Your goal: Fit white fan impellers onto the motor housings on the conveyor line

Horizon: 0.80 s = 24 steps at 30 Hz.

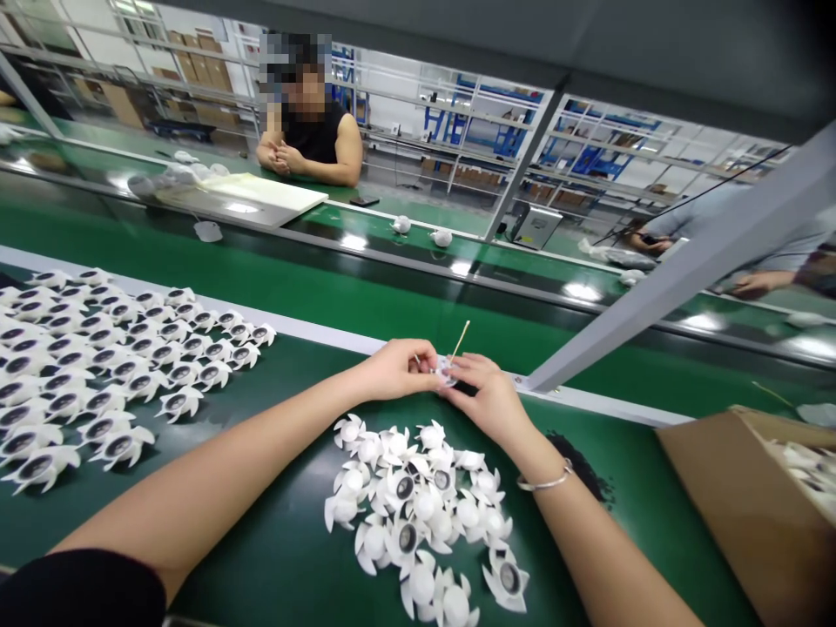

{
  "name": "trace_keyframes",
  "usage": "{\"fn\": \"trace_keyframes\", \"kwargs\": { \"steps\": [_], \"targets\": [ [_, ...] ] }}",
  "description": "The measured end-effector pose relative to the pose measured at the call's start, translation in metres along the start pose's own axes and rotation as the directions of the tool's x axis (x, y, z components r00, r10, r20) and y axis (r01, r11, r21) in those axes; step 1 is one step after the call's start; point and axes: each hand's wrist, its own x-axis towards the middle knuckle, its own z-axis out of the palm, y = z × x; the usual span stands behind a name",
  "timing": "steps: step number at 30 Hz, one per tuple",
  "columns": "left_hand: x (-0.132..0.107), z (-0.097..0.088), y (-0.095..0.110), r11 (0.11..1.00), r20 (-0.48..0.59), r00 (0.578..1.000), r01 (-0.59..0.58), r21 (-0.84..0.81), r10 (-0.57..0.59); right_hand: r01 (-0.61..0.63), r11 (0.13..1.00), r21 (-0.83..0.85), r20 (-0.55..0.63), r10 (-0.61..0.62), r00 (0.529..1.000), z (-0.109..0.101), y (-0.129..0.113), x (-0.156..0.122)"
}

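Observation:
At the far edge of the green work surface, my left hand [401, 370] is closed, thumb and fingers pinched at a small whitish piece [444, 370]. My right hand [487, 392], with a bangle at its wrist, meets it from the other side, fingers bent around the same piece. Fingers cover most of the piece, so its kind is unclear. A thin yellowish stick [462, 340] rises at a slant beside the right fingertips. Nearer to me lies a loose heap of white fan impellers [418, 501], some showing dark round hubs.
Rows of white impellers [97, 357] cover the left side, hubs up. Small black pieces [581, 470] lie beside my right wrist. A cardboard box [731, 505] with white parts stands at right. A slanted grey post [653, 270] rises nearby. Across the belt [293, 292] sits a person [320, 131].

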Motion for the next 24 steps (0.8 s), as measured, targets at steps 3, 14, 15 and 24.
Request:
{"fn": "trace_keyframes", "kwargs": {
  "steps": [3, 14, 15, 24],
  "targets": [
    [-0.012, 0.0, 0.027, 0.982, 0.302, 0.948, -0.144, 0.124, 0.101, -0.068, 0.987, -0.146, -0.185, 0.04, 0.982, -0.016, 0.006, 0.003],
    [-0.007, -0.002, 0.014, 0.983, 0.609, 0.793, -0.11, 0.148, -0.003, -0.174, 0.951, -0.254, 0.021, 0.185, 0.982, -0.097, 0.002, -0.104],
    [-0.005, -0.003, 0.012, 0.986, 0.603, 0.798, -0.086, 0.144, -0.019, -0.173, 0.948, -0.266, 0.041, 0.191, 0.981, -0.097, 0.005, -0.116],
    [0.003, -0.015, -0.011, 0.994, 0.385, 0.923, -0.024, 0.111, -0.021, -0.135, 0.906, -0.4, 0.057, 0.172, 0.983, -0.082, 0.005, -0.155]
  ]
}}
